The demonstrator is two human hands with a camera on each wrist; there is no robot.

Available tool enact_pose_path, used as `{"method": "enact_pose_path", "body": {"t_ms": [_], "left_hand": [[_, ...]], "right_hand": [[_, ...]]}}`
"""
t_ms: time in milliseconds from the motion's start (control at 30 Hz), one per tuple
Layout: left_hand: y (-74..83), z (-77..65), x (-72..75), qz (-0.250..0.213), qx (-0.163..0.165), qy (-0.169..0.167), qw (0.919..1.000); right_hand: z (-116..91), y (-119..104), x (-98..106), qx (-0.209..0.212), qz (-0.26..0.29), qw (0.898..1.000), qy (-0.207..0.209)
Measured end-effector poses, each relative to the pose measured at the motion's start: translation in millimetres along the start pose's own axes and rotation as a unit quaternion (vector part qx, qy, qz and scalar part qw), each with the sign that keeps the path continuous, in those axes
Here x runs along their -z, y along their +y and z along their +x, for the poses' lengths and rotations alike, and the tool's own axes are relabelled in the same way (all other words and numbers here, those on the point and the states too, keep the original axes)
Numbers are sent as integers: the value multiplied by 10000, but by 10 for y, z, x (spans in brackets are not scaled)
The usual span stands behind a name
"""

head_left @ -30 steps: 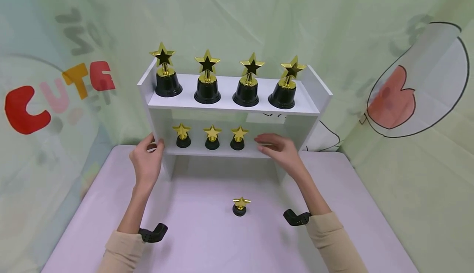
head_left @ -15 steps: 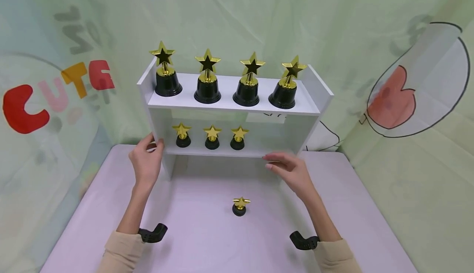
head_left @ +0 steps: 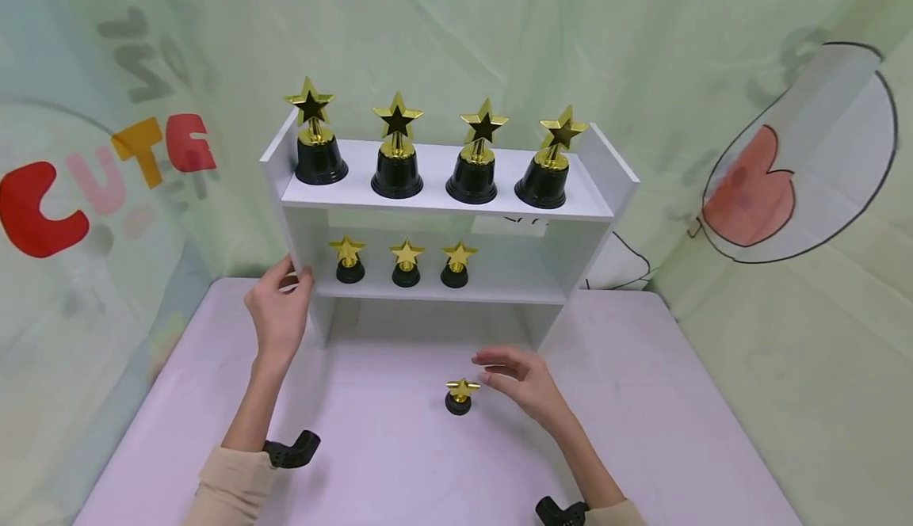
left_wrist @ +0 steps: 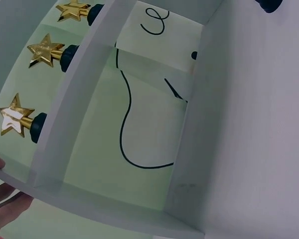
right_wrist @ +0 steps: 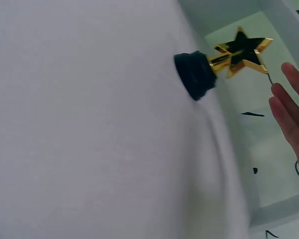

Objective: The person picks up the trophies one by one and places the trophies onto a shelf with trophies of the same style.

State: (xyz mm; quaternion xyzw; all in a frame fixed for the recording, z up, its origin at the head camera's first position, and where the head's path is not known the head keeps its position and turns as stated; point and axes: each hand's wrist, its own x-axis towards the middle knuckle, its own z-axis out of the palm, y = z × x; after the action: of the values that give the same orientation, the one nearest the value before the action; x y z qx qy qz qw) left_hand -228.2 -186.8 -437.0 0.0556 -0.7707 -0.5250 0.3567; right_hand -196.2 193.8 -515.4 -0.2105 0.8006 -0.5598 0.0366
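My left hand (head_left: pixel 276 312) grips the left side panel of a white two-tier shelf (head_left: pixel 435 299). In the left wrist view its thumb lies on one face of the panel (left_wrist: pixel 104 209) and its fingers on the other. My right hand (head_left: pixel 524 387) is over the table with fingers parted, just right of a small star trophy (head_left: pixel 459 404). That trophy has a gold star on a round black base and stands upright in front of the shelf. In the right wrist view, fingertips (right_wrist: pixel 279 102) are near its star (right_wrist: pixel 244 52), with nothing held.
Several larger star trophies (head_left: pixel 397 171) stand in a row on the shelf's top board. Three small ones (head_left: pixel 406 272) line the lower board, left of its right panel. A pale cloth covers the table (head_left: pixel 385 470); printed curtains (head_left: pixel 456 19) hang behind.
My right hand has drawn back from the right part of the lower board and come down to the small trophy on the table. The left hand keeps its place on the panel.
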Motion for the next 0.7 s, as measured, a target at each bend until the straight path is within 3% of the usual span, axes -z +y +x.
{"method": "enact_pose_path", "body": {"t_ms": [267,700], "left_hand": [[-13,8,5,54,0,-9,10000],[-10,10,3,122,-7,-21,9999]], "right_hand": [[-32,85,-153,-485,298,9982,-188],[-56,192,-324,-583,505,9964,-348]]}}
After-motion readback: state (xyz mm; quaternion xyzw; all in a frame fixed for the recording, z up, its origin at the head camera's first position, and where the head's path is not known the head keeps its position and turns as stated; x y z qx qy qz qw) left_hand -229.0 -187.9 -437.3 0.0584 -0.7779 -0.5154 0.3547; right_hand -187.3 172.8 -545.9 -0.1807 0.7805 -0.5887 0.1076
